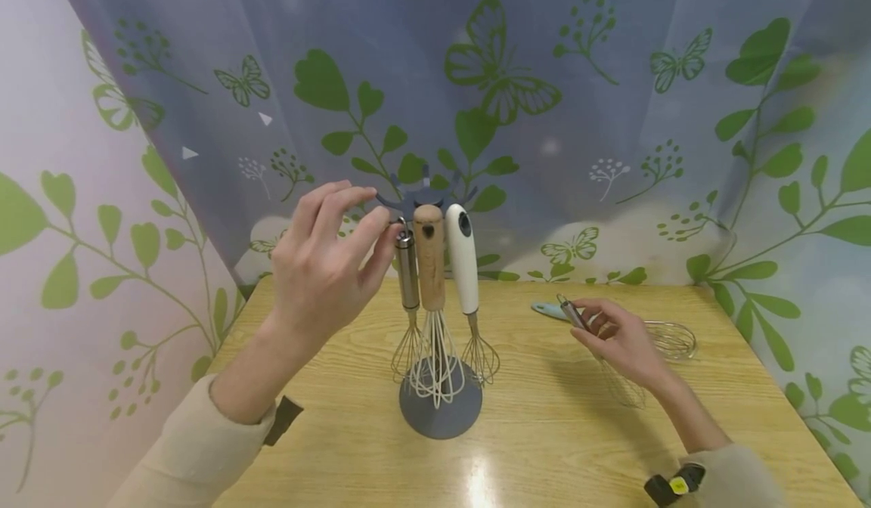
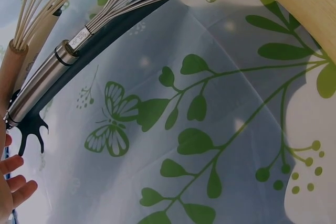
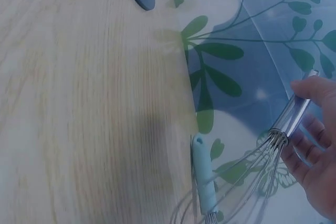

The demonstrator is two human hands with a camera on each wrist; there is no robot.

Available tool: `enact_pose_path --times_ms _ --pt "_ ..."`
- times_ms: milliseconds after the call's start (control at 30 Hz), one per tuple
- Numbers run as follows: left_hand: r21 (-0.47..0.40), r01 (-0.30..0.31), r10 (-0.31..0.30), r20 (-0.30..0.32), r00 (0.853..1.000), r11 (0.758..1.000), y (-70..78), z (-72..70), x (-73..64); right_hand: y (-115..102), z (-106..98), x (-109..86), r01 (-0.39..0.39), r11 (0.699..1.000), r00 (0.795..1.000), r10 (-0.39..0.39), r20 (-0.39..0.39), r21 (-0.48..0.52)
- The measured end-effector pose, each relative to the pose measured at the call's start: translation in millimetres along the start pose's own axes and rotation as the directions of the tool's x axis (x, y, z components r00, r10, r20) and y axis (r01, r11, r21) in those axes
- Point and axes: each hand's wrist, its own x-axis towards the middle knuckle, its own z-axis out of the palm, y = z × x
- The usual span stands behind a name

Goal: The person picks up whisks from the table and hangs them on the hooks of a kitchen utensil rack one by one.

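A grey stand with curved hooks carries several whisks, handles up. My left hand is at its top, thumb and index finger pinching the hanging loop of a steel-handled whisk. In the left wrist view that steel handle slants beside the hooks, and the other fingers are spread loosely. Right of it hang a wooden-handled whisk and a white-handled whisk. Over the table's right side, my right hand holds a second steel-handled whisk, thumb across the handle and wires pointing down.
Behind the right hand, a whisk with a light blue handle lies on the wooden table. The stand's round grey base rests mid-table. A patterned curtain rises along the back edge.
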Motion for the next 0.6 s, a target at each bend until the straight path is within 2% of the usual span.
enact_pose_path --times_ms 233,600 --pt "0.000 0.005 -0.005 0.004 1.000 1.000 -0.4 -0.3 -0.4 -9.8 6.6 7.1 0.001 0.999 1.000 -0.001 -0.013 0.053" --pt "0.000 0.003 -0.003 0.001 1.000 1.000 -0.8 0.1 -0.1 -14.9 16.6 16.3 0.014 0.997 0.999 -0.010 -0.047 0.078"
